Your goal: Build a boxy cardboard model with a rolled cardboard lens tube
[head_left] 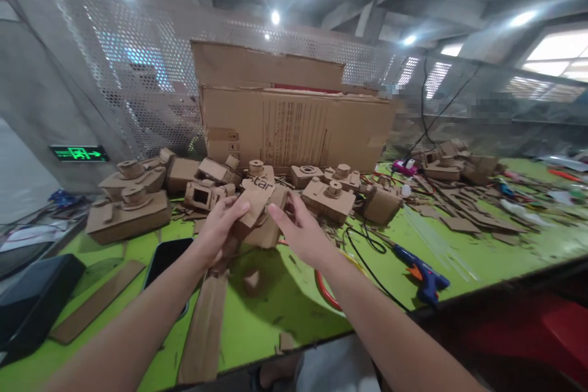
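Observation:
Both of my hands are around a cardboard piece (264, 234) in the middle of the head view, held above the green table. My left hand (225, 223) grips its left side, with the thumb on a flat flap (252, 199) that carries printed letters. On the right side my right hand (298, 223) has its thumb and fingers against the cardboard. Behind the hands stand several cardboard camera models, one of them (328, 196) just right of my right hand and another (202, 195) to the left. The undersides of the hands are partly hidden.
A blue glue gun (422, 272) lies at the right on the green table (266, 324), its black cable curling leftward. Near my forearms are a dark phone (168, 257), a long cardboard strip (204, 324) and a red ring (324, 291). A large cardboard box (294, 125) stands behind.

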The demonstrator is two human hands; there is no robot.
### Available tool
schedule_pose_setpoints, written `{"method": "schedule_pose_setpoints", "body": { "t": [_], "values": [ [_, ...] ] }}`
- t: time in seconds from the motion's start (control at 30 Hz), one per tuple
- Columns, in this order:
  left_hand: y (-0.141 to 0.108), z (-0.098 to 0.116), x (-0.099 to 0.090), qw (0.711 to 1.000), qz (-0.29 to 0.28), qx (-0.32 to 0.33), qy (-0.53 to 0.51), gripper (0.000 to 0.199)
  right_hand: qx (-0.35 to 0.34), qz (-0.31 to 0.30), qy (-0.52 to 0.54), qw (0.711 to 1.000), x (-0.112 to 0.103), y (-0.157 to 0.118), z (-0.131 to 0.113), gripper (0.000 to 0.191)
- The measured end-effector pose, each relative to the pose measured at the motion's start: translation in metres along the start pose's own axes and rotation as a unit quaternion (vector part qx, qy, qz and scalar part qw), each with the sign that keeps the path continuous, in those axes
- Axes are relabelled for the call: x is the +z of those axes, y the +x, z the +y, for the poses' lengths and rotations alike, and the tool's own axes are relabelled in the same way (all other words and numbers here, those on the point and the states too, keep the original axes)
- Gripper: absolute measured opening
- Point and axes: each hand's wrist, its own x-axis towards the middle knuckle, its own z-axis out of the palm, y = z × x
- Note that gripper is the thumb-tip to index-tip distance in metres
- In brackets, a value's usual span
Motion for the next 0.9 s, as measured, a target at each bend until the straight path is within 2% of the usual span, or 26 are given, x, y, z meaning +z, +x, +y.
{"method": "schedule_pose_setpoints", "body": {
  "t": [0.1, 0.17, 0.23, 0.3, 0.4, 0.53, 0.63, 0.8, 0.9],
  "values": [
    [-0.003, 0.0, -0.004, 0.998, -0.003, 0.06, 0.016, 0.083, 0.026, 0.017, 0.065, 0.997, 0.018, 0.024, -0.004, 0.12],
    [-0.006, -0.002, -0.006, 0.994, 0.0, 0.103, 0.031, 0.091, 0.01, 0.021, 0.12, 0.993, 0.023, 0.03, -0.001, 0.135],
    [-0.009, -0.003, -0.009, 0.985, -0.001, 0.163, 0.063, 0.093, -0.011, -0.01, 0.164, 0.986, 0.021, 0.03, 0.003, 0.135],
    [-0.011, -0.005, -0.013, 0.959, -0.009, 0.247, 0.139, 0.094, -0.011, -0.061, 0.181, 0.982, 0.012, 0.026, 0.005, 0.136],
    [-0.013, -0.006, -0.02, 0.888, -0.027, 0.372, 0.269, 0.1, -0.017, -0.109, 0.172, 0.979, -0.004, 0.019, 0.0, 0.14],
    [-0.014, -0.002, -0.028, 0.809, -0.036, 0.487, 0.326, 0.104, -0.065, -0.123, 0.164, 0.977, -0.011, 0.015, -0.007, 0.136],
    [-0.014, 0.006, -0.029, 0.77, -0.044, 0.539, 0.339, 0.104, -0.086, -0.133, 0.177, 0.971, -0.008, 0.016, -0.003, 0.131],
    [-0.017, 0.018, -0.028, 0.73, -0.083, 0.582, 0.347, 0.109, -0.135, -0.158, 0.215, 0.954, -0.007, 0.02, 0.011, 0.128],
    [-0.021, 0.023, -0.027, 0.71, -0.082, 0.604, 0.353, 0.119, -0.156, -0.163, 0.204, 0.953, -0.009, 0.019, 0.011, 0.129]
  ]
}}
